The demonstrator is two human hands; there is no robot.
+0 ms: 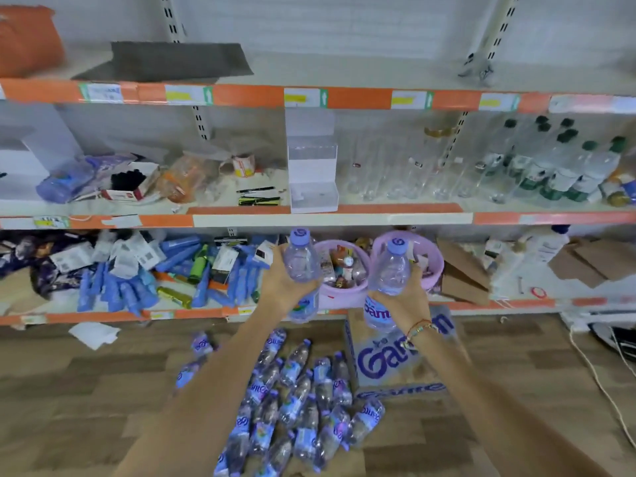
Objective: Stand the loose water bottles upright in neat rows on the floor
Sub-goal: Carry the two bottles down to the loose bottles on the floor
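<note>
I saw the left hand [280, 282] clamped on 1 water bottle [301, 266], the right hand [407, 297] clamped on another bottle [390, 273], both raised before the shelf [330, 218]. Loose bottles [296, 407] lay heaped on the floor [86, 390] beside a carton [395, 363].

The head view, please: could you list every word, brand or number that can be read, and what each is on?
"Gamren" or similar, last letters unsure: purple print on the carton.
"am": partial brand on the label of the bottle in the right hand.
Shelf tags: too blurred.
Floor bottles: labels too small and blurred.
</note>
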